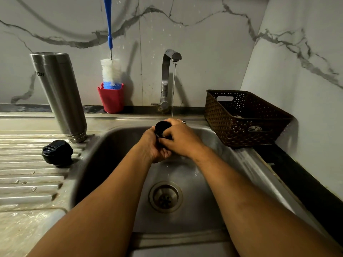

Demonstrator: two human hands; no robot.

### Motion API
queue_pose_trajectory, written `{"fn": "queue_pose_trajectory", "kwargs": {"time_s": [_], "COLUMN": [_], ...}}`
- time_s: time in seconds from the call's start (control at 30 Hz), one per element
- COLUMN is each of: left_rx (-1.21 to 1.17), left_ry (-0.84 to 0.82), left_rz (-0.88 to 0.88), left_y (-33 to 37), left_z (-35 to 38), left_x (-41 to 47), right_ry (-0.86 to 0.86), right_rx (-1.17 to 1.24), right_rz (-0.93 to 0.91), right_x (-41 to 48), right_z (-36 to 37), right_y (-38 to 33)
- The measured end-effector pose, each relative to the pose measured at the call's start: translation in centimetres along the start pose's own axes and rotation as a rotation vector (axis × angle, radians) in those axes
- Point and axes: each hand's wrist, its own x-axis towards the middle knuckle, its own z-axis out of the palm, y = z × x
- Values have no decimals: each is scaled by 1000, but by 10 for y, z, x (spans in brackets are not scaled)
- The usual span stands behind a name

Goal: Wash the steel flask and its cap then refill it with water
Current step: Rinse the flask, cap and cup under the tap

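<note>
Two black cap parts: the loose cap part (57,152) lies on the drainboard (27,179) beside the mouth-down steel flask (59,95). The held cap part (161,127) is under the tap (168,78) stream, with the fingers of the left hand (152,145) and right hand (181,140) curled round it. Flask likely washed; cap rinse underway, refill not yet done.

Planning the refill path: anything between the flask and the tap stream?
Only the hands: left hand and right hand hold a black cap under the stream. The flask stands upside down on the drainboard to the left; nothing else visible lies between.
</note>
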Motion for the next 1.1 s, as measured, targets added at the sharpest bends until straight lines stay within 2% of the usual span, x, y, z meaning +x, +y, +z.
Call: {"fn": "queue_pose_trajectory", "kwargs": {"time_s": [0.13, 0.23, 0.33, 0.4, 0.47, 0.5, 0.53, 0.63, 0.67, 0.73, 0.8, 0.87, 0.93, 1.0, 1.1], "left_rx": [-76, -110, -89, -95, -101, -99, -98, -54, -20, -1, -25, -71, -81, 2, 194], "left_ry": [-11, -8, -22, -77, -104, -102, -79, 44, 73, 59, -20, -97, -106, -45, 73], "left_rz": [18, 21, 53, 106, 152, 153, 128, -1, -11, 2, 58, 131, 135, 78, 56], "left_y": [2, 3, 1, -1, 1, 1, 0, -7, -9, -10, -7, -3, 0, -4, -9], "left_z": [-1, 0, 2, 4, 3, 1, -1, -6, -8, -9, -7, -5, -3, -4, -5], "left_x": [0, 1, 2, 1, -2, -1, 3, 10, 12, 14, 14, 12, 12, 14, 20], "right_ry": [-108, -146, -77, -40, -96, -141, -185, -262, -266, -188, -83, -75, -87, -94, 15], "right_rx": [278, 214, 86, 312, 668, 744, 705, 185, 94, 152, 479, 679, 581, 474, 599], "right_rz": [117, 112, 157, 217, 307, 318, 296, 196, 195, 185, 246, 321, 273, 264, 348], "right_x": [4, 5, 8, 9, 3, -2, -5, -5, -3, -2, 2, 5, 6, 4, 3], "right_z": [9, 7, 12, 18, 19, 18, 18, 24, 27, 31, 30, 28, 25, 22, 14], "right_y": [3, 11, 4, -2, -6, -5, 0, 15, 16, 10, 4, 1, 4, 11, 15]}}
